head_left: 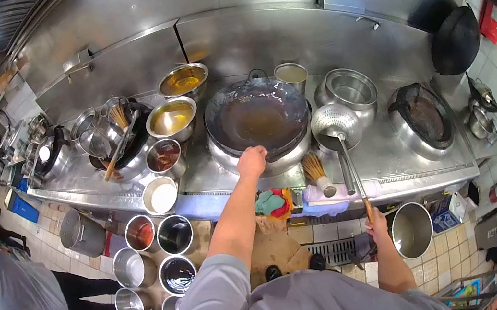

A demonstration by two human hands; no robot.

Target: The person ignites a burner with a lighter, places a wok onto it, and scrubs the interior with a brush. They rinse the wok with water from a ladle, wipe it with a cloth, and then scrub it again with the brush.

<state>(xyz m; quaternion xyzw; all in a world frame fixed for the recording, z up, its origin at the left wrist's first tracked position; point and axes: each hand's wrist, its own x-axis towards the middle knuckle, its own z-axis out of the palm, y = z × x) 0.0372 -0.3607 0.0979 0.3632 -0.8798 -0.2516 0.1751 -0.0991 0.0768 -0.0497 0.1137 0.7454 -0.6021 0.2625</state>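
A large dark wok (232,115) sits on the middle burner with a little brownish liquid in its bottom. My left hand (252,161) is closed at the wok's near rim, apparently gripping its edge; the fingertips are partly hidden. In my right hand (376,224), low at the right, is the wooden handle of a long perforated skimmer (335,122). The skimmer's round head rests by a steel pot (351,93), right of the wok. Beneath it, a ladle handle (347,172) points toward me. A bamboo wok brush (314,169) lies close by.
Bowls of yellow oil (171,118) and containers of sauce (165,158) and white contents (161,196) stand left of the wok. Further woks occupy the side burners. Several pots (177,274) sit low at left; a bucket (412,231) stands at right. Another person (24,288) is at far left.
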